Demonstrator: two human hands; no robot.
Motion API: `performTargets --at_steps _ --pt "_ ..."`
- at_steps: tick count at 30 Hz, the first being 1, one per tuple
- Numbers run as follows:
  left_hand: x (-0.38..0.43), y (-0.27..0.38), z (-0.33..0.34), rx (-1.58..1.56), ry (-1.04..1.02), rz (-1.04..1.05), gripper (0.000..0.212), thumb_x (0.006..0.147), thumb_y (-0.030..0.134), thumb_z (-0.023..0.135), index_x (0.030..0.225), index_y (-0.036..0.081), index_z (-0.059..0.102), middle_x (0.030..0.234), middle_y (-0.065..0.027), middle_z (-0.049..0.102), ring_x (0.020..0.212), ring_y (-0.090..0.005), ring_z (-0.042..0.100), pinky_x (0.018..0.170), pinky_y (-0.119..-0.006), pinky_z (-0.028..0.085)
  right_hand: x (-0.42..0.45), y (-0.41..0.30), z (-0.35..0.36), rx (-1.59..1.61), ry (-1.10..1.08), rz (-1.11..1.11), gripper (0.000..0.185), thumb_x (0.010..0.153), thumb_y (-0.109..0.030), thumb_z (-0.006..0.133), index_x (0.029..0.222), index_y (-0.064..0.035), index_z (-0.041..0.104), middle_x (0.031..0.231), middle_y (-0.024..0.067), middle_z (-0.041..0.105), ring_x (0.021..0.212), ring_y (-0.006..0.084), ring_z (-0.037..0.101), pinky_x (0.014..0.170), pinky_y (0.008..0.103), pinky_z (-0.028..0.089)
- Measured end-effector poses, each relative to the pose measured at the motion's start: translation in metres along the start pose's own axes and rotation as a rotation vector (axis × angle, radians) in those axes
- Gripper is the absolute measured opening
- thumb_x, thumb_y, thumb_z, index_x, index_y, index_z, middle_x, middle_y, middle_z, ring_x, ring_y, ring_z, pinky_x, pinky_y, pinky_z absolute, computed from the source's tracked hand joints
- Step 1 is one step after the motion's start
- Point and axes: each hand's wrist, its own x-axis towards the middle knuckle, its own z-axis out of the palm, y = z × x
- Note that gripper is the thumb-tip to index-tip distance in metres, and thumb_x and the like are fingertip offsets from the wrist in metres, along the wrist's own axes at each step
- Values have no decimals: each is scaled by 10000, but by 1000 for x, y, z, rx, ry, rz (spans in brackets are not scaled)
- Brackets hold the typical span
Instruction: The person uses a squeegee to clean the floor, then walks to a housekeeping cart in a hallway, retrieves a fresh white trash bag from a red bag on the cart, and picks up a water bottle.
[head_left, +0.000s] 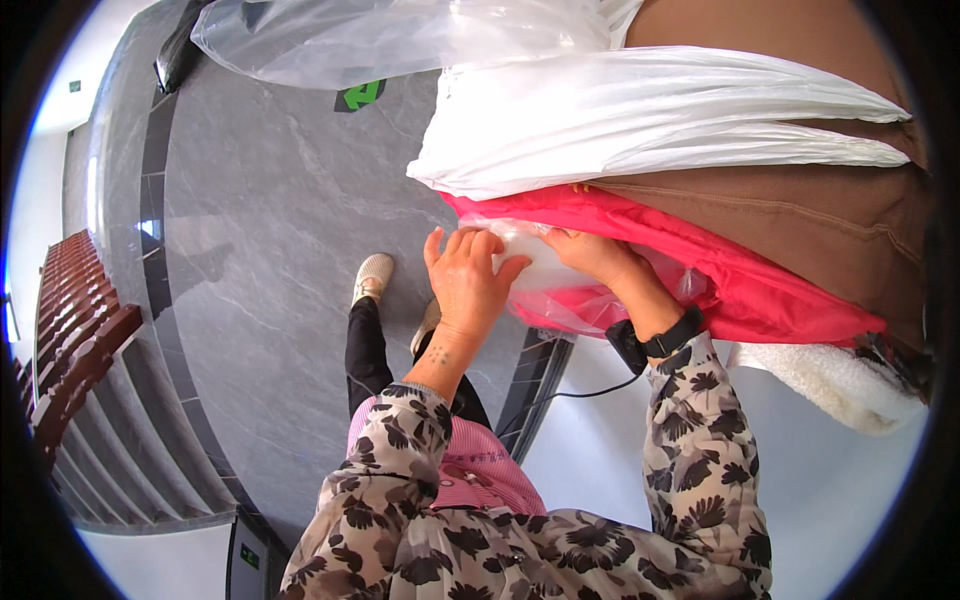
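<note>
A red bag (780, 300) hangs open against brown fabric (765, 210) in front of me, with clear plastic (562, 304) and something white (536, 262) inside its mouth. My right hand (592, 255) reaches in and pinches the edge of the clear plastic with thumb and fingers. Beside it, at the left end of the bag's mouth, my left hand (469, 277) has its fingers curled and its thumb apart, close against the plastic; whether it grips the plastic cannot be told. A white plastic bag (637, 112) hangs just beyond the red one.
A translucent plastic bag (337, 37) hangs at the top. White fleecy cloth (817, 382) lies by the red bag's right end. Stairs (142, 435) with a dark red wooden railing (82, 360) are at the left. A green arrow sign (361, 95) marks the grey floor (247, 225).
</note>
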Motion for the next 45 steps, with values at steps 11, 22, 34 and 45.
performTargets --at_steps 11,22,34,45 --pt "-18 21 13 76 50 114 288 684 284 779 750 100 568 737 -47 601 837 -254 577 984 -488 334 8 9 7 -250 -129 -14 180 842 -161 568 979 -60 627 1013 141 648 939 335 597 833 417 468" --pt "-5 25 16 -138 -106 -390 418 571 245 858 815 64 570 717 -31 626 785 -236 602 814 -383 428 3 21 5 -185 -311 357 211 845 -174 565 1023 -76 625 1082 158 637 992 354 587 856 421 461" --pt "2 10 25 -107 -125 -354 477 565 316 871 810 94 527 623 -2 587 596 -218 587 659 -361 427 -8 21 -1 210 -201 236 334 875 -268 617 1134 -58 611 1125 144 643 1023 308 601 892 385 456" --pt "21 -5 9 -126 -209 -376 458 592 279 865 861 27 594 712 -62 658 636 -192 641 597 -311 500 -2 18 5 301 -336 497 438 811 -300 658 1141 -18 599 1091 167 647 1028 294 596 910 377 444"
